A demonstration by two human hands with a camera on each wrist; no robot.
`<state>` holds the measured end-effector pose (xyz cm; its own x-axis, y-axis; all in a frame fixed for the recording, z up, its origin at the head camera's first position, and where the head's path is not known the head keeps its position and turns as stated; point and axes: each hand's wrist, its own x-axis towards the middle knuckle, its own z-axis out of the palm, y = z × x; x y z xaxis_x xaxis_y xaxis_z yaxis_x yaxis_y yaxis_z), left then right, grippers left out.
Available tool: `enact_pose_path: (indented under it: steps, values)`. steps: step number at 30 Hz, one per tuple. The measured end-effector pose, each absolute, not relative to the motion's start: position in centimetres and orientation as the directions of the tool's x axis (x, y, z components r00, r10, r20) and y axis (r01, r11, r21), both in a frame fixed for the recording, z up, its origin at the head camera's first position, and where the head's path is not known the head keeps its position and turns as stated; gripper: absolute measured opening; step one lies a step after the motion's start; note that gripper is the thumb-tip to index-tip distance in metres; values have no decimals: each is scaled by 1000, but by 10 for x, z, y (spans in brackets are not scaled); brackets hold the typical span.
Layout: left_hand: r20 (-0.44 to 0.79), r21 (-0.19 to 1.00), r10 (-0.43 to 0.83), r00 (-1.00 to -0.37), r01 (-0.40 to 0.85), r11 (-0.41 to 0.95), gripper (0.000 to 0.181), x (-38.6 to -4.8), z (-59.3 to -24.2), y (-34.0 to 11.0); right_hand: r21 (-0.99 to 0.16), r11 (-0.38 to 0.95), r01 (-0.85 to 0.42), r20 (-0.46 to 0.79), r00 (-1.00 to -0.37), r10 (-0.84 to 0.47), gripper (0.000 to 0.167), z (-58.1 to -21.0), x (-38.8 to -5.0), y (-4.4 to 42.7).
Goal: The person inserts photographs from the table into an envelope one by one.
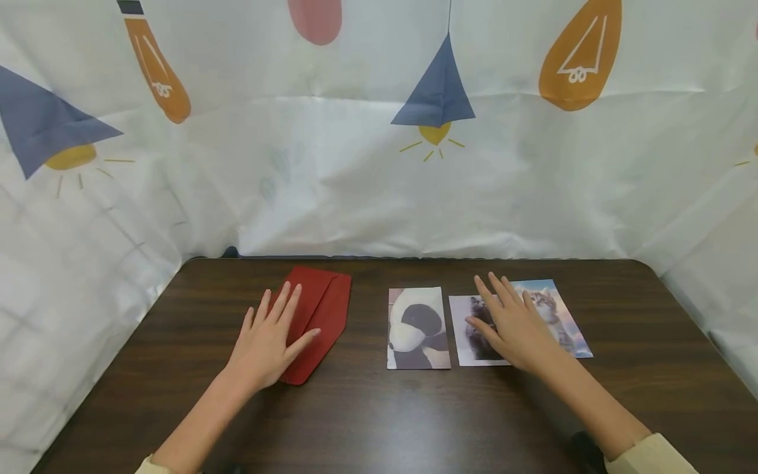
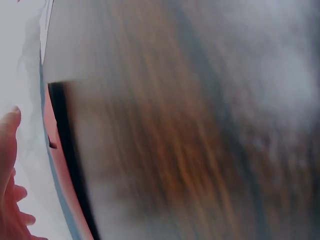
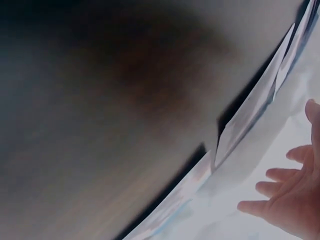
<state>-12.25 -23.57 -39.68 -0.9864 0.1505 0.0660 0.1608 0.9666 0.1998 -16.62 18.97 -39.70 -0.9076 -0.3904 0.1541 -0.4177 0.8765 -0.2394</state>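
Note:
With fingers straight and spread, my left hand (image 1: 263, 345) is over a red envelope (image 1: 331, 306), covering part of its left side. The left wrist view has the hand (image 2: 11, 180) apart from the envelope (image 2: 64, 165), which lies flat. My right hand (image 1: 515, 329), also spread and holding nothing, is above two picture cards. One shows a dark kitten (image 1: 466, 345), partly hidden by the fingers; the other shows a striped kitten (image 1: 551, 306) on a pastel background. A third card with a black-and-white plush animal (image 1: 417, 329) lies between the hands.
Everything lies on a dark wood-grain table (image 1: 367, 421). A white curtain (image 1: 331, 191) printed with lamps and bulbs hangs behind it and along both sides. Small dark objects are partly visible near the forearms at the front.

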Motion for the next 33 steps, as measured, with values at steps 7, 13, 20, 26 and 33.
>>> enact_pose_path:
  steps: [7, 13, 20, 26, 33]
  values:
    - [52, 202, 117, -992, 125, 971, 92, -126, -403, -245, -271, 845, -461, 155, -887, -435, 73, -396, -180, 175]
    - [64, 230, 91, -994, 103, 968, 93, -129, -407, -250, -298, 821, -488, 159, -873, -461, 66, -398, -193, 163]
    - [28, 254, 56, -998, 61, 965, 97, -132, -408, -253, -336, 820, -463, 87, -882, -463, 59, -399, -206, 151]
    - [-7, 276, 8, -1000, 6, 961, 101, -133, -405, -252, -402, 804, -439, 52, -887, -458, 52, -400, -218, 142]
    - [0, 315, -24, -1000, -23, 949, 98, -135, -403, -251, -448, 799, -400, 28, -900, -434, 43, -405, -230, 135]
